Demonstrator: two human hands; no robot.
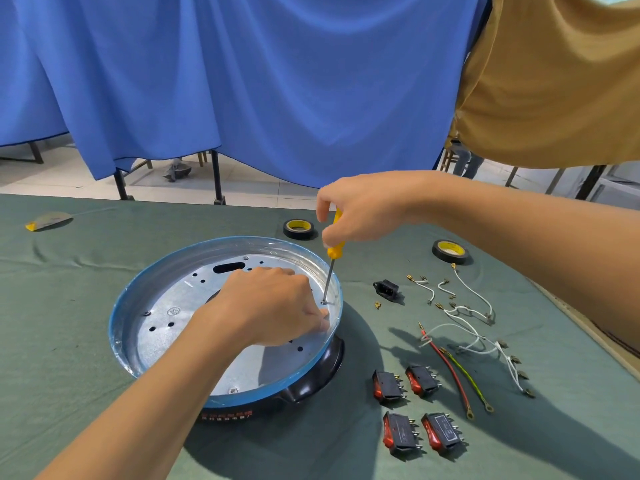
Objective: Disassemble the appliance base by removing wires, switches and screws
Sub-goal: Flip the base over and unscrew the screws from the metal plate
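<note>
The round appliance base (173, 306), with a blue rim, silver metal plate and black underside, lies on the green table. My right hand (360, 209) grips a yellow-handled screwdriver (333, 251), held upright with its tip on a screw (324, 302) near the plate's right edge. My left hand (273, 306) rests inside the base, its fingertips curled down beside that screw; whether they pinch anything is hidden. To the right lie several removed red-and-black rocker switches (412, 407), loose white wires (467, 306), a red wire (450, 372) and a green-yellow wire (469, 379).
A black power socket (387, 289) and small brass terminals (376, 305) lie right of the base. Two rolls of black tape (298, 227) (450, 251) sit farther back. A yellow-tipped object (48, 220) is at the far left. Blue curtains hang behind the table.
</note>
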